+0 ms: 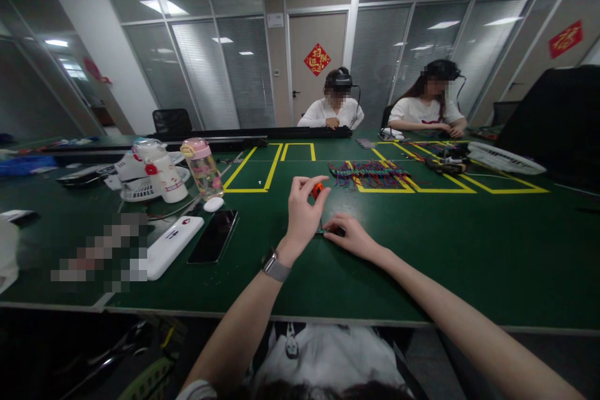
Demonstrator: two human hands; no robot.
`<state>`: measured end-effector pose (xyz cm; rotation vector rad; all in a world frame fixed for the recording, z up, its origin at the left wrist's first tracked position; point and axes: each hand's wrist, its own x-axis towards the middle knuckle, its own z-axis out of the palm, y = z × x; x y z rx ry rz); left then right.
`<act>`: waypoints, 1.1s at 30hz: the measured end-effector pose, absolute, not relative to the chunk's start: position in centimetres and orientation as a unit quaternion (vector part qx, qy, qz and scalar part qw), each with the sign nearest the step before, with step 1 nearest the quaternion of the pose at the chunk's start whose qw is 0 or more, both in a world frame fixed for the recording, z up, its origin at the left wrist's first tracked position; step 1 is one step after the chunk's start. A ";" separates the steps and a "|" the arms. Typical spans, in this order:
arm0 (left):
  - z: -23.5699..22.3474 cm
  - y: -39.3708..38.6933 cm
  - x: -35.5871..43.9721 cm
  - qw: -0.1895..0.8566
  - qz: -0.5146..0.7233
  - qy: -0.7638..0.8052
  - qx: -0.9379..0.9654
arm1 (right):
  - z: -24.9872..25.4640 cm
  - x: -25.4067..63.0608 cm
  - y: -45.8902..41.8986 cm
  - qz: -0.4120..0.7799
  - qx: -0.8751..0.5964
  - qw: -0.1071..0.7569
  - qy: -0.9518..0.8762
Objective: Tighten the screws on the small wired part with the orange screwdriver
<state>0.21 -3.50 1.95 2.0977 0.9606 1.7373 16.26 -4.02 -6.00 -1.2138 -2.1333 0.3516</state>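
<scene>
My left hand [302,209], with a watch on its wrist, is closed around the orange and black handle of a small screwdriver [318,190]. The screwdriver stands upright, its thin shaft reaching down to a small green circuit board [320,231] low over the green table. My right hand [350,236] rests at the table with its fingertips pinched on the board's right side. Fingers cover most of the board, so its details and the screwdriver's tip are hard to make out.
A bundle of coloured wires [370,175] lies beyond my hands among yellow tape outlines. To the left are a black phone [213,236], a white power bank [173,247], a white bottle [164,175] and a pink-lidded bottle [204,169]. Two people [335,106] sit across the table.
</scene>
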 end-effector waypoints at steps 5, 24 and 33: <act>1.8 -3.2 0.2 0.175 0.590 0.292 0.732 | -6.1 16.3 -4.0 0.135 -0.461 0.326 -0.814; 2.1 -3.9 0.4 0.167 0.574 0.273 0.754 | -5.7 16.3 -4.2 0.143 -0.461 0.321 -0.815; 2.0 -3.6 0.4 0.193 0.585 0.290 0.733 | -5.5 16.2 -4.3 0.146 -0.467 0.317 -0.813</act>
